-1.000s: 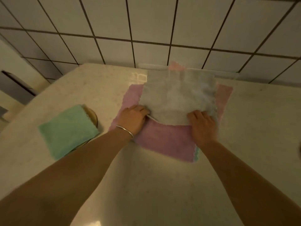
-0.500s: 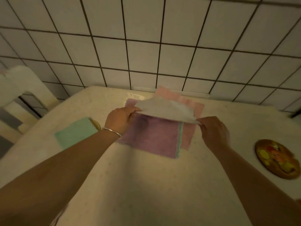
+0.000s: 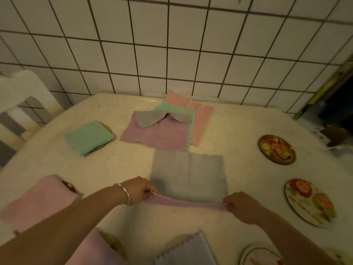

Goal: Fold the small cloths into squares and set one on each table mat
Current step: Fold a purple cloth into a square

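A grey cloth (image 3: 188, 174) lies spread flat in the middle of the table. My left hand (image 3: 140, 191) pinches its near left corner and my right hand (image 3: 239, 204) pinches its near right corner, so the near edge is lifted and shows a pinkish underside. Behind it sits a pile of unfolded cloths (image 3: 164, 131): purple on top, green and pink beneath, a small grey one across them. A folded green cloth (image 3: 88, 137) covers a round mat at the left. A folded pink cloth (image 3: 41, 199) covers a mat at the near left.
Two bare round fruit-patterned mats lie at the right, one further back (image 3: 277, 149) and one nearer (image 3: 310, 201). Another folded pink cloth (image 3: 95, 249), a lilac cloth (image 3: 189, 252) and a mat (image 3: 257, 256) sit at the near edge. A tiled wall (image 3: 172, 44) backs the table (image 3: 238, 131); a white chair (image 3: 23, 100) stands left.
Both hands lifted the grey cloth off the pile and drew it toward me, laying it flat nearer on the table. The view tilted to show more of the near table.
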